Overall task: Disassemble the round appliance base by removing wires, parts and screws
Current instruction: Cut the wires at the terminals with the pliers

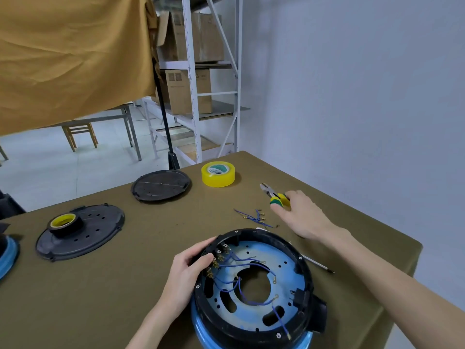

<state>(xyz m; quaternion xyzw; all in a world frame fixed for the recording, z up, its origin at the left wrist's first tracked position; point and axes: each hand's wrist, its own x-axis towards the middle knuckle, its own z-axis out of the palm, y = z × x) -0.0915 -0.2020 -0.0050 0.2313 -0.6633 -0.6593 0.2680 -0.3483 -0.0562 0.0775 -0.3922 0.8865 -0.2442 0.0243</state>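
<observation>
The round appliance base (pixel 292 280), black-rimmed with a blue inner plate, lies open-side up at the table's near edge. Several blue wires (pixel 247 278) with brass terminals run across its inside. My left hand (pixel 191 270) grips the base's left rim beside a black terminal block. My right hand (pixel 302 215) reaches to the far right and closes on the yellow-green handles of pliers (pixel 273 193), whose jaws point away from me. A small heap of loose blue wires (pixel 255 217) lies on the cloth between the base and the pliers.
A screwdriver (pixel 318 264) lies right of the base, partly under my forearm. A yellow tape roll (pixel 218 173) and a black round cover (pixel 161 185) sit at the back. Another black cover (pixel 100 230) carrying a tape roll (pixel 63 221) is at left. The table edge (pixel 417 250) drops off at right.
</observation>
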